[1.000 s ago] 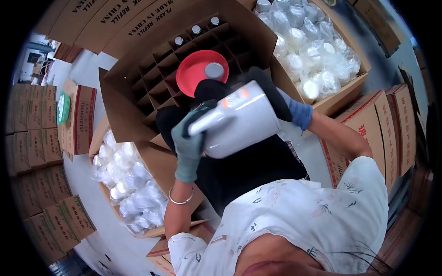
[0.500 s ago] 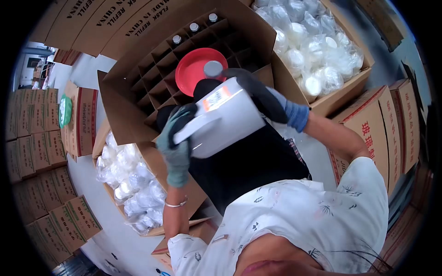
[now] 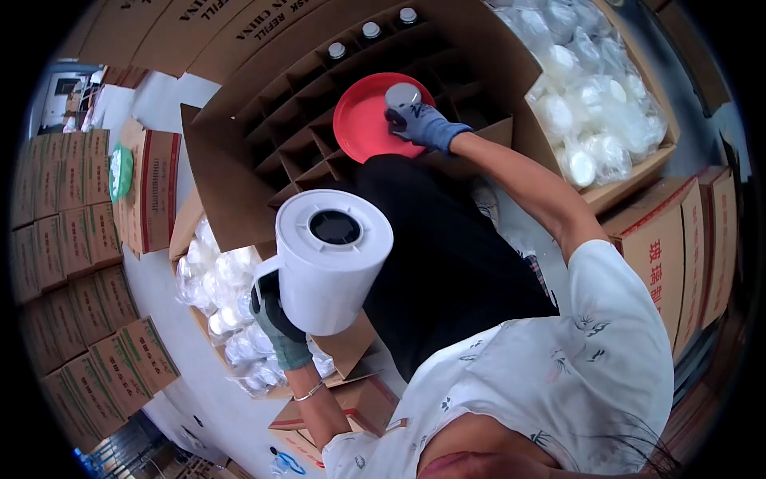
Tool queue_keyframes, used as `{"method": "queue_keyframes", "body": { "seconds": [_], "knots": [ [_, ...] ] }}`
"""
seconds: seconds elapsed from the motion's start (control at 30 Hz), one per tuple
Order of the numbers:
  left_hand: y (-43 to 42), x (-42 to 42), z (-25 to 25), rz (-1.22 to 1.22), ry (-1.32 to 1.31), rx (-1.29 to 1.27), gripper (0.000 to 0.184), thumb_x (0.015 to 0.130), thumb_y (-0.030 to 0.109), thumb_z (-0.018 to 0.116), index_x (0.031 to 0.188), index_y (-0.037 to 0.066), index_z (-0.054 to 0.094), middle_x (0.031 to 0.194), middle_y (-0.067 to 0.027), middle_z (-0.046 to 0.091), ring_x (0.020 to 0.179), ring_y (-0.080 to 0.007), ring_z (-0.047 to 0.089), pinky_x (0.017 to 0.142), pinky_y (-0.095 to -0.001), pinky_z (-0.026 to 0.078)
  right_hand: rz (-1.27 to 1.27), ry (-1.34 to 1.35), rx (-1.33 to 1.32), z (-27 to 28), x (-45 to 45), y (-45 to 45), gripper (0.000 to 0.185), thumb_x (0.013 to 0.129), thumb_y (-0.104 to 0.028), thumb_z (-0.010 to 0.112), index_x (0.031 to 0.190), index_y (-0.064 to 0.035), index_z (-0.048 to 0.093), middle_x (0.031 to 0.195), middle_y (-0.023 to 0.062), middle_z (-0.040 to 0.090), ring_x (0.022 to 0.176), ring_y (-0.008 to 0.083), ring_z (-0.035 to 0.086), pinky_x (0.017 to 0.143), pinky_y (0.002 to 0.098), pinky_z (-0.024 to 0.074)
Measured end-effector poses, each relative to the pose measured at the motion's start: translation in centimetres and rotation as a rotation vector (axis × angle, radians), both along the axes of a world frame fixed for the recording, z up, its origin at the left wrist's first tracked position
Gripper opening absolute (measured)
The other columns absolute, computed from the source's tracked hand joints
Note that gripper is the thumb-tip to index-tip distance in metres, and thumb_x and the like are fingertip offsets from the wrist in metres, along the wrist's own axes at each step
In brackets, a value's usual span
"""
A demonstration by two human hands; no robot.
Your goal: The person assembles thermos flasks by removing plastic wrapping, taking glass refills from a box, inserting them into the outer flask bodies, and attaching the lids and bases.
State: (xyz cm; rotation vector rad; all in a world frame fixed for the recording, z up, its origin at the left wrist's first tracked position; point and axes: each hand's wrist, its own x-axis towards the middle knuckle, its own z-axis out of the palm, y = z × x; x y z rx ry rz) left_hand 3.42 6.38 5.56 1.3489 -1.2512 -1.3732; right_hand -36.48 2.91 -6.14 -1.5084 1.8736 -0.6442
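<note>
My left hand (image 3: 281, 323), in a grey-green glove with dark palm, is wrapped round the handle side of a white jug (image 3: 327, 279). The jug's round base faces up toward me, with a dark round centre (image 3: 334, 227). My right hand (image 3: 427, 126), in a blue-grey glove, is closed on a grey round lid (image 3: 403, 96) at the right side of a red plate (image 3: 369, 120). The plate lies over the cardboard dividers of an open box (image 3: 227, 180). Three capped bottles (image 3: 371, 30) stand in the dividers' far row.
Open cartons of plastic-wrapped white parts stand at upper right (image 3: 594, 104) and lower left (image 3: 231, 275). Closed cartons (image 3: 650, 247) are at the right, stacked cartons (image 3: 64, 239) at far left. A green basin (image 3: 120, 172) sits on a carton at left.
The jug has turned base-up toward me and is held by my left hand alone. My right hand has left the jug and moved onto the grey lid. The view has shifted a little.
</note>
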Motion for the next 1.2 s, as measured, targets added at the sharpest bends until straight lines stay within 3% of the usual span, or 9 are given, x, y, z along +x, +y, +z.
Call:
{"method": "queue_keyframes", "body": {
  "seconds": [0.1,0.37,0.53,0.63,0.77,0.93,1.07,1.17,1.2],
  "knots": [
    [-0.6,1.5,-0.4,0.026,-0.054,0.022,0.033,0.097,0.025,0.046,0.116,0.001,0.058,0.106,-0.0091,0.063,0.091,-0.0177,0.063,0.079,-0.0340,0.052,-0.056,0.118,-0.533,-2.9,-0.5,-2.4,0.029,0.086,-0.028,0.058,0.110,-0.0116,0.058,0.100,0.0189,0.062,0.090,0.0333,0.062,0.074,0.0441,0.0505],
    [-1.7,1.7,-0.6,0.039,-0.081,0.073,0.031,0.089,0.011,0.040,0.107,-0.002,0.061,0.101,-0.0100,0.064,0.092,-0.0176,0.061,0.081,-0.0339,0.050,0.200,0.873,-0.363,-10.5,-0.3,-2.8,0.047,0.075,-0.016,0.065,0.121,-0.0117,0.052,0.112,0.0183,0.056,0.100,0.0341,0.059,0.087,0.0449,0.0473],
    [-2.9,2.3,-1.9,-0.046,0.040,0.139,0.033,0.093,0.016,0.042,0.118,0.000,0.056,0.110,-0.0103,0.062,0.098,-0.0175,0.060,0.085,-0.0328,0.049,0.434,0.721,-0.226,-10.9,-0.8,-5.7,0.028,0.082,-0.012,0.054,0.109,-0.0137,0.060,0.099,0.0162,0.062,0.092,0.0295,0.062,0.078,0.0427,0.0499],
    [-3.1,2.2,-2.1,-0.060,0.007,0.122,0.031,0.096,0.017,0.046,0.119,0.000,0.057,0.110,-0.0092,0.063,0.096,-0.0159,0.061,0.084,-0.0314,0.051,0.162,0.391,-0.373,-8.2,-0.5,-5.1,0.021,0.084,-0.012,0.055,0.103,-0.0112,0.062,0.088,0.0112,0.065,0.079,0.0259,0.065,0.067,0.0357,0.0533],
    [-3.8,1.0,-1.4,-0.080,0.034,0.185,0.027,0.096,0.018,0.047,0.110,0.000,0.061,0.102,-0.0081,0.065,0.089,-0.0146,0.063,0.078,-0.0305,0.052,-0.216,-1.388,0.207,1.4,0.0,-3.0,0.035,0.090,-0.032,0.060,0.111,-0.0050,0.058,0.097,0.0065,0.060,0.087,0.0195,0.066,0.075,0.0374,0.0568],
    [-5.1,-0.4,-2.2,-0.261,-0.146,-0.019,0.022,0.083,0.008,0.054,0.097,-0.004,0.066,0.095,-0.0157,0.068,0.085,-0.0249,0.066,0.075,-0.0329,0.052,0.272,-1.147,-0.356,9.1,3.0,1.8,0.048,0.083,-0.028,0.070,0.124,-0.0082,0.054,0.116,0.0112,0.058,0.099,0.0253,0.064,0.092,0.0424,0.0525],
    [-5.3,-1.7,-2.5,-0.526,-0.493,-0.485,0.023,0.084,0.008,0.053,0.099,-0.004,0.066,0.092,-0.0138,0.068,0.082,-0.0201,0.066,0.074,-0.0315,0.052,0.620,-0.236,-0.757,13.1,5.1,5.0,0.048,0.078,-0.016,0.070,0.124,-0.0100,0.056,0.117,0.0148,0.060,0.106,0.0305,0.061,0.095,0.0403,0.0492],
    [-4.8,-3.3,-2.1,-0.250,0.123,0.230,0.024,0.085,0.009,0.051,0.099,-0.005,0.065,0.088,-0.0122,0.068,0.078,-0.0161,0.064,0.072,-0.0310,0.052,0.760,0.028,-0.967,13.8,5.2,5.4,0.052,0.074,-0.014,0.071,0.124,-0.0106,0.056,0.116,0.0130,0.061,0.101,0.0300,0.063,0.086,0.0415,0.0528],
    [-4.7,-3.4,-2.5,-0.330,-0.078,0.082,0.024,0.087,0.011,0.051,0.098,-0.005,0.065,0.086,-0.0101,0.067,0.074,-0.0149,0.063,0.069,-0.0296,0.050,0.733,0.021,-0.929,14.3,5.4,5.8,0.052,0.074,-0.014,0.071,0.124,-0.0099,0.055,0.114,0.0135,0.061,0.098,0.0302,0.063,0.084,0.0412,0.0531]
  ]
}}
